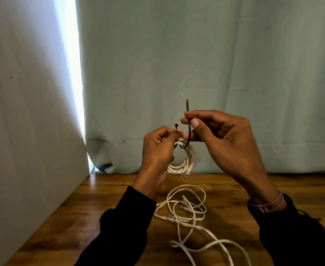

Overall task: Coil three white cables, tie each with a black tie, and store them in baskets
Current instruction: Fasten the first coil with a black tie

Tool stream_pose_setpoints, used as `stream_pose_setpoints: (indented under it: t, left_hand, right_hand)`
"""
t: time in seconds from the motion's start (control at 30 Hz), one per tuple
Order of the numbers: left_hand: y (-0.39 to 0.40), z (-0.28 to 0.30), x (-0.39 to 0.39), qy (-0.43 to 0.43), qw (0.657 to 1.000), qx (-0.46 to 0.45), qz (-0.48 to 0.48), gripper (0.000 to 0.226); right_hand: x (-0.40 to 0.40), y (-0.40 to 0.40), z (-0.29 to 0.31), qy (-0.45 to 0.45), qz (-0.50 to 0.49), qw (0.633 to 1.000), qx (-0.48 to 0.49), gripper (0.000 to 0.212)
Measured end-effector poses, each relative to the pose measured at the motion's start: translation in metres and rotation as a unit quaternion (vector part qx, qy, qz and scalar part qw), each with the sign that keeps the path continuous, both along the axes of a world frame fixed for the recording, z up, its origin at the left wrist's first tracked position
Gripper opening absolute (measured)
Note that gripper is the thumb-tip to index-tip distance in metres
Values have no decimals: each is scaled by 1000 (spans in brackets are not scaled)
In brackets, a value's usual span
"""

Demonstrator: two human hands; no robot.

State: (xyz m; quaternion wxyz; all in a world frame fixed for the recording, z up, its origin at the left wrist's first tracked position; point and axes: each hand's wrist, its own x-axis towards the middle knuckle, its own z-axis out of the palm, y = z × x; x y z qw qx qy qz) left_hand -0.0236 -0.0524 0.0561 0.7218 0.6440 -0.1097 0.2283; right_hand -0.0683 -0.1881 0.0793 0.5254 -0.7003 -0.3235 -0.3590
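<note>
A coiled white cable (189, 160) hangs in the air above the wooden table (81, 217), held at its top by my left hand (159, 148). A black tie (188, 131) loops under the top of the coil. Its head end sticks up above my left fingers, which pinch it together with the coil. My right hand (221, 135) pinches the tie's long tail between thumb and forefinger, pointing it upward. Loose white cable (186, 212) lies tangled on the table below my hands and trails off toward the near edge.
A pale green curtain (215, 73) hangs right behind the table's far edge. A white fabric panel (23, 112) stands along the left side. No baskets are in view.
</note>
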Motion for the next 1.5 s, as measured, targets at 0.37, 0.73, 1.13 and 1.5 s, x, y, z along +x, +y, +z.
stream_pose_setpoints:
  t: [0.37,0.73,1.13,1.5]
  left_hand:
    - [1,5,-10,-14,999,29,-43,19]
    - [4,12,-20,-34,996,34,-74,21]
    - [6,13,-22,-36,995,24,-93,20]
    - [6,12,-21,-32,995,24,-90,18]
  right_hand:
    - [18,-10,-6,-287,-190,934,-91,17]
    - [25,-13,-11,-302,-180,933,-73,19]
    - [26,-12,-12,-316,-185,928,-72,19]
    - [25,-13,-9,-307,-176,929,-111,17]
